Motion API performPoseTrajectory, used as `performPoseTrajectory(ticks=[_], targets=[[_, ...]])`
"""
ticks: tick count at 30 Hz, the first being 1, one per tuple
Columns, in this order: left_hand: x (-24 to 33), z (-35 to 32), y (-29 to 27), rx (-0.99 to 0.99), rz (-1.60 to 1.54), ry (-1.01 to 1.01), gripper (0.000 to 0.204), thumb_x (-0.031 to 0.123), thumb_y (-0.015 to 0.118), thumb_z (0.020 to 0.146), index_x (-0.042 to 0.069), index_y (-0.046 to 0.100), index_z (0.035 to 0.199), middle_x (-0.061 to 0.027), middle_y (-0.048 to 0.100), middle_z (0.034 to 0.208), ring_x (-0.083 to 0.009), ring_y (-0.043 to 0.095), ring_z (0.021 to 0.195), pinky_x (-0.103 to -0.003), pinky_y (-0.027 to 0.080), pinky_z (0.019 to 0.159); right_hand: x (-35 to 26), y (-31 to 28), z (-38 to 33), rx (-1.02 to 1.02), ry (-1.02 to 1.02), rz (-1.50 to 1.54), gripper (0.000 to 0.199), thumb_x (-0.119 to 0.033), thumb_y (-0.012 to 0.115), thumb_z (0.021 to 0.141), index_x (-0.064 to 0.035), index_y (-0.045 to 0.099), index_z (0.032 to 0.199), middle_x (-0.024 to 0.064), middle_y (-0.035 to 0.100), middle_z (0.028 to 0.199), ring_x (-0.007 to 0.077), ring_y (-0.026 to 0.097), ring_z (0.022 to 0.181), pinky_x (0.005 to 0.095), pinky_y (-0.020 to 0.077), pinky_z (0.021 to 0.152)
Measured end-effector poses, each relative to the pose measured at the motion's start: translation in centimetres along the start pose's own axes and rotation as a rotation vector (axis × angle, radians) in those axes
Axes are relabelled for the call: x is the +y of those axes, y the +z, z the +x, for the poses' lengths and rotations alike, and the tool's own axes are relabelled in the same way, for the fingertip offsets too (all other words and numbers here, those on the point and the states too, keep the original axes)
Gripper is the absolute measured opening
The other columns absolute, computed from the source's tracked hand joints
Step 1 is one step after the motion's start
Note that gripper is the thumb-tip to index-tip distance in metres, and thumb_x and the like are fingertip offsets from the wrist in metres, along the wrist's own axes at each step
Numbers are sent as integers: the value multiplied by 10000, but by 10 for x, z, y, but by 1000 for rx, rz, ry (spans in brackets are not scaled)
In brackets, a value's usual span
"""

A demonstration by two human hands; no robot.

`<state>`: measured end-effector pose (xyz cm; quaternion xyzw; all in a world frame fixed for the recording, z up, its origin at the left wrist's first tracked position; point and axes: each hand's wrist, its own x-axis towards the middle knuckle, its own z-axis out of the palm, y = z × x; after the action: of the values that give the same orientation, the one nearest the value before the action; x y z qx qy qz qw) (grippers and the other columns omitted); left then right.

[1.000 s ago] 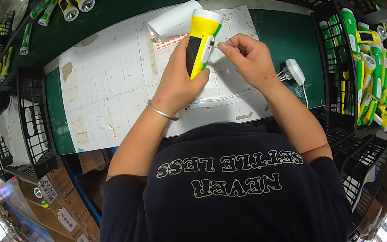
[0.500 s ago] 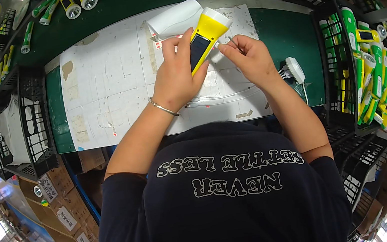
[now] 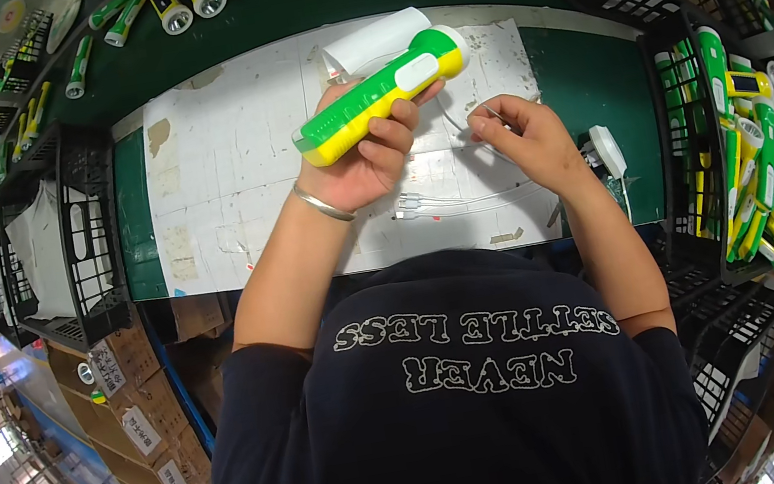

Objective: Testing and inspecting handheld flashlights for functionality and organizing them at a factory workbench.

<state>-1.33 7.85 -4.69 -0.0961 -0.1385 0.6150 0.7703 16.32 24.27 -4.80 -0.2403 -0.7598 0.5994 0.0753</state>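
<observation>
A green and yellow flashlight (image 3: 366, 108) with a white head rim and a white oval switch panel rests in my left hand (image 3: 361, 170). My left fingers are wrapped round its body from below, and its head points up to the right. To its right, my right hand (image 3: 533, 138) is closed in a pinch on a thin white cable (image 3: 452, 118). The cable runs up toward the flashlight's head end; whether it is plugged in is hidden. Below the hands, several white cables with plugs (image 3: 417, 205) lie on the white sheet (image 3: 248, 193).
A curled white paper (image 3: 376, 43) lies behind the flashlight. On the right are a white plug-like device (image 3: 607, 151) and a black crate (image 3: 687, 154) holding many flashlights. Another black crate (image 3: 89, 244) stands left. Several flashlights (image 3: 174, 12) lie on the far green surface.
My left hand has turned the flashlight over, from its dark panel side to its green switch side, and tilted it flatter. My right hand has drawn slightly away from it.
</observation>
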Motion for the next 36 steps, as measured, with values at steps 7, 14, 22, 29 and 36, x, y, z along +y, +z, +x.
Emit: performPoseTrajectory(ticks=[7, 14, 22, 29, 36], targets=[[-6, 3, 7, 135, -77, 129, 633, 353, 558, 921, -27, 331, 1374, -139, 588, 1057, -190, 624, 862, -243, 565, 629, -12, -3, -1, -65, 61, 138, 321, -283, 631, 902, 20, 644, 1008, 50, 678, 842, 84, 584, 749, 231, 467, 731], [-38, 24, 3, 631, 1485, 624, 481, 308, 569, 945, 0, 441, 1292, -128, 597, 1164, -210, 599, 1065, -367, 500, 892, -40, -5, -20, -17, -209, -144, 536, -369, 746, 773, -41, 584, 1164, 116, 688, 931, 172, 666, 821, 317, 516, 698], [-22, 38, 18, 512, 1873, 573, 534, 356, 501, 953, 35, 423, 1373, -125, 459, 1361, -217, 463, 1232, -346, 437, 957, -43, -103, -82, 675, -590, -660, 552, -499, 739, 715, -93, 615, 1067, 122, 664, 934, 296, 664, 759, 398, 528, 660], [67, 29, 33, 779, 2009, 681, 396, 181, 572, 917, 33, 511, 1278, -84, 540, 1240, -163, 504, 1118, -280, 435, 910, -13, -355, -193, 1282, 677, -1045, 792, -696, 516, 784, 16, 623, 1113, 238, 653, 1047, 387, 618, 1000, 438, 471, 859], [198, 46, 28, 942, 2562, 787, 499, 221, 704, 792, -4, 566, 1215, -190, 579, 1206, -258, 557, 1075, -370, 453, 893, 48, -421, -223, 1228, 681, -1069, 815, -696, 537, 777, -19, 565, 1231, 241, 625, 1134, 386, 596, 1068, 445, 458, 896]])
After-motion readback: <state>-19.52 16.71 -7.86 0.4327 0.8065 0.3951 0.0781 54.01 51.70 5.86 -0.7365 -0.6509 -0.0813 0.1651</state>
